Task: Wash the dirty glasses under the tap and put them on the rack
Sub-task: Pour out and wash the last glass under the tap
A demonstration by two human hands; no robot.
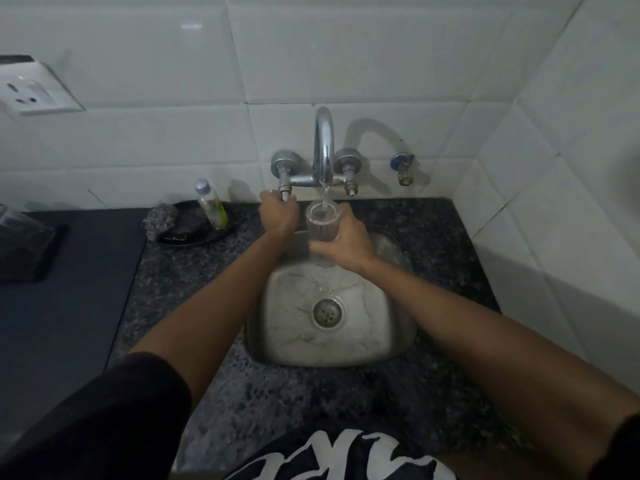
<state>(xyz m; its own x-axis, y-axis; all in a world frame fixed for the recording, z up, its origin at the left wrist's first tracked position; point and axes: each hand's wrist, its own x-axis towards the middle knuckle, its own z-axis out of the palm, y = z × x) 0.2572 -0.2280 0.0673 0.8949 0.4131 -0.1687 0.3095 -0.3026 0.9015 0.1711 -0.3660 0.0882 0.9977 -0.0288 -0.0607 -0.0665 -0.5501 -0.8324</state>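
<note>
My right hand (pixel 346 242) grips a clear ribbed glass (pixel 322 220) upright under the spout of the chrome tap (pixel 323 147). A thin stream of water runs from the spout into the glass. My left hand (pixel 277 213) is curled round the tap's left handle (pixel 284 194), just left of the glass. Both hands are over the back edge of the steel sink (pixel 394 344). No rack is in view.
A dark dish (pixel 225 232) left of the tap holds a small bottle (pixel 211 207), a steel scrubber (pixel 159 220) and a dark pad. A second valve (pixel 403 169) sticks out of the tiled wall on the right. A dark mat (pixel 52 306) covers the counter at left.
</note>
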